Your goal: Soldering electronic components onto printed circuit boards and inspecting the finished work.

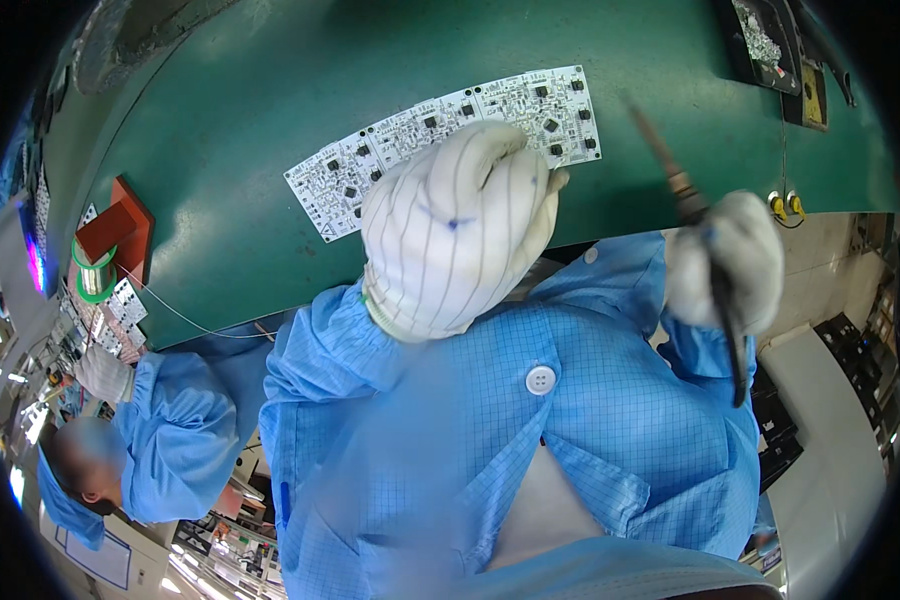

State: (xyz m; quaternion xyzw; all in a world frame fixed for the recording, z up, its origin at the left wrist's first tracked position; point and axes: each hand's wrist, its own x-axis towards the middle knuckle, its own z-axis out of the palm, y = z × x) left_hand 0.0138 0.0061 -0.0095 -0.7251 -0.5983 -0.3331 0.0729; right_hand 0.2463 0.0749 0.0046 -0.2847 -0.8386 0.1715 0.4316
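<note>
A long white circuit board panel (420, 125) with small black chips lies at a slant on the green bench. My left hand (460, 225), in a striped white glove, is over the panel's near edge. Its fingers are curled closed, and whatever they hold is hidden. In my right hand (745, 265), also gloved and blurred, is a soldering iron (686, 195). The iron's tip points up and left, apart from the panel's right end. Its dark cord hangs down past my wrist.
On the left, a solder wire spool (94, 272) sits by a reddish-brown block stand (130, 230); its wire runs toward my left sleeve. A co-worker's gloved hand (103, 375) is near other boards. A black tray (762, 45) holds silvery scraps at far right. Yellow connectors (787, 207) mark the bench edge (840, 211).
</note>
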